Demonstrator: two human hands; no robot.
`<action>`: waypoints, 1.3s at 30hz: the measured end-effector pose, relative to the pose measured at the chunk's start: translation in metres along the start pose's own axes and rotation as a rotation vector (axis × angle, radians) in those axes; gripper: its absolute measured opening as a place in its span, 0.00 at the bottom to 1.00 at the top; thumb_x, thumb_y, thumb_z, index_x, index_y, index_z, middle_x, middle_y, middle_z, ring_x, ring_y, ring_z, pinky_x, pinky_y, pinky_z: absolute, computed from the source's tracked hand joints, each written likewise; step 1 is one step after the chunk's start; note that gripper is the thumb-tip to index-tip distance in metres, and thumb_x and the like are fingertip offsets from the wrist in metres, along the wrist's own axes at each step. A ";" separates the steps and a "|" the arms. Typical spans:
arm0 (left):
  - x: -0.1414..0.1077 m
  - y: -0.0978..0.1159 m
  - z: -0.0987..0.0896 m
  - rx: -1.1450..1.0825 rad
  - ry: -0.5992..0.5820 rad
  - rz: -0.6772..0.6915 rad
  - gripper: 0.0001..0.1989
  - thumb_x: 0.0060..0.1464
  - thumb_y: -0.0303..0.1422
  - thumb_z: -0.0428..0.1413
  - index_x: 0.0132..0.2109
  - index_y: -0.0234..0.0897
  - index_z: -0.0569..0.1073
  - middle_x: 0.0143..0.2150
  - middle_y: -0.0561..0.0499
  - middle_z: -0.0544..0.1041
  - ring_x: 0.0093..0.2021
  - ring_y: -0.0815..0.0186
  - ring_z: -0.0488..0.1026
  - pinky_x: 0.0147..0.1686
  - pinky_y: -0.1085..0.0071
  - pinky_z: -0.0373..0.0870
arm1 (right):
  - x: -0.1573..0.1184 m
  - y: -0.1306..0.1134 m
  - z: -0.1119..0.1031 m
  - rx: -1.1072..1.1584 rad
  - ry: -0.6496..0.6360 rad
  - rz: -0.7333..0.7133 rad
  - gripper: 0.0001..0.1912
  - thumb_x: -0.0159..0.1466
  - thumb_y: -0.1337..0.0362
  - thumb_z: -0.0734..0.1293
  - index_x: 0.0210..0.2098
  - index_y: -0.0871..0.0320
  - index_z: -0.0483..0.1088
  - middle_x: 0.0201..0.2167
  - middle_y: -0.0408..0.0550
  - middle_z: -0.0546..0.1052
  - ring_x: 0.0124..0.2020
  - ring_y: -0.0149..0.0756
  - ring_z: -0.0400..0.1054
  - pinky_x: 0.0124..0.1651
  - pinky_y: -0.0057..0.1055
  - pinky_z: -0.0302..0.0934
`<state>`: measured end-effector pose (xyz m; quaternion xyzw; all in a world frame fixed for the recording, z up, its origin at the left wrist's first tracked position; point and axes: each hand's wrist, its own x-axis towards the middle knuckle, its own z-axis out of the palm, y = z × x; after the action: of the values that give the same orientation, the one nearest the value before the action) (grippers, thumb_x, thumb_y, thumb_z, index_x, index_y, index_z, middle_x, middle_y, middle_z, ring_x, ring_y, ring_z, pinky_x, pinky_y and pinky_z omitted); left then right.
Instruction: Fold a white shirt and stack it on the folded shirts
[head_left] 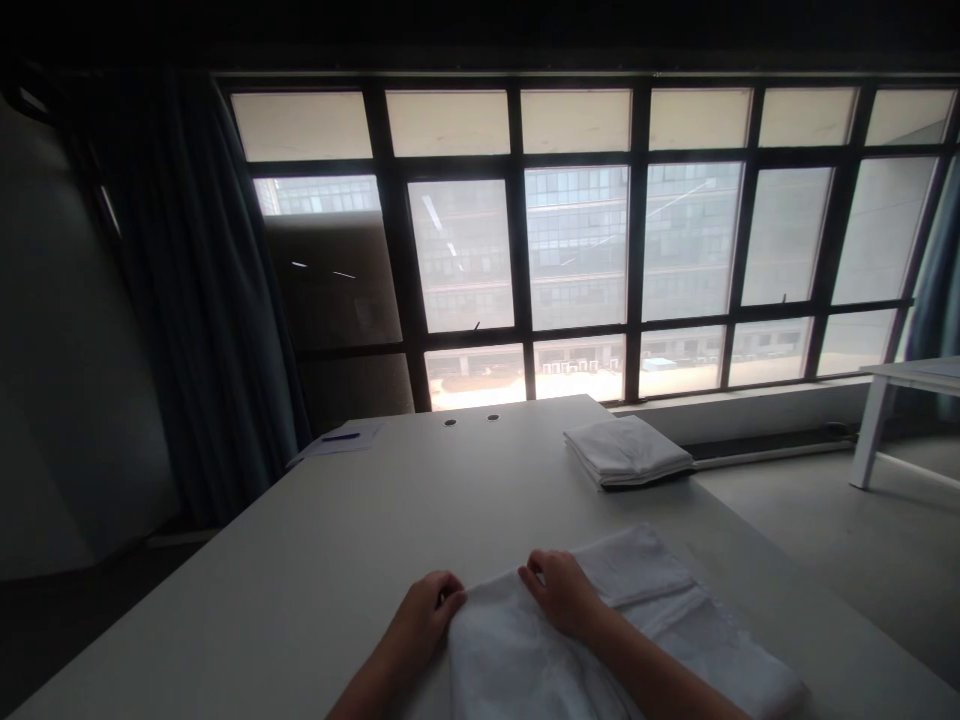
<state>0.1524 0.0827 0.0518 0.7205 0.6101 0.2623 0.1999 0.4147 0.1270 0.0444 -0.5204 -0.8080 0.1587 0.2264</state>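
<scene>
A white cloth (pixel 502 655), partly folded and wrinkled, lies on the white table near me. My left hand (pixel 431 610) pinches its far left corner between thumb and fingers. Along the same far edge, farther right, my right hand (pixel 559 590) has its fingers curled closed on the cloth. The cloth's right part spreads out under and past my right forearm, with a frayed-looking edge. Whether it is a garment or a plain sheet I cannot tell.
A stack of folded white cloths (pixel 630 448) sits at the table's right edge, something dark beneath it. Paper with a dark blue pen (pixel 341 436) lies far left. Two round cable holes (pixel 493 418) mark the white table (pixel 360 540). Another white table (pixel 870 430) stands right, before windows.
</scene>
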 end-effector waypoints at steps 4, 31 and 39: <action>0.000 -0.001 0.008 0.014 0.042 0.029 0.19 0.65 0.44 0.45 0.33 0.39 0.72 0.35 0.48 0.77 0.37 0.61 0.73 0.38 0.69 0.64 | 0.000 -0.007 -0.001 0.015 0.037 -0.075 0.13 0.70 0.56 0.63 0.47 0.51 0.77 0.44 0.47 0.80 0.47 0.39 0.72 0.52 0.32 0.55; -0.001 0.003 0.013 0.028 0.104 0.055 0.17 0.65 0.41 0.47 0.35 0.39 0.76 0.37 0.48 0.77 0.37 0.62 0.74 0.41 0.68 0.67 | 0.004 -0.005 0.011 -0.017 0.052 -0.091 0.13 0.70 0.63 0.61 0.48 0.52 0.75 0.40 0.49 0.82 0.44 0.41 0.75 0.51 0.35 0.57; -0.006 0.018 0.007 0.089 0.190 0.123 0.13 0.64 0.38 0.50 0.45 0.41 0.77 0.45 0.46 0.77 0.48 0.57 0.74 0.52 0.61 0.68 | 0.006 -0.005 0.013 -0.054 0.017 -0.111 0.11 0.68 0.63 0.63 0.40 0.53 0.79 0.39 0.49 0.82 0.44 0.41 0.74 0.51 0.34 0.57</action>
<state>0.1700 0.0737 0.0561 0.7367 0.5919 0.3137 0.0924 0.4022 0.1304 0.0372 -0.4819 -0.8377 0.1194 0.2277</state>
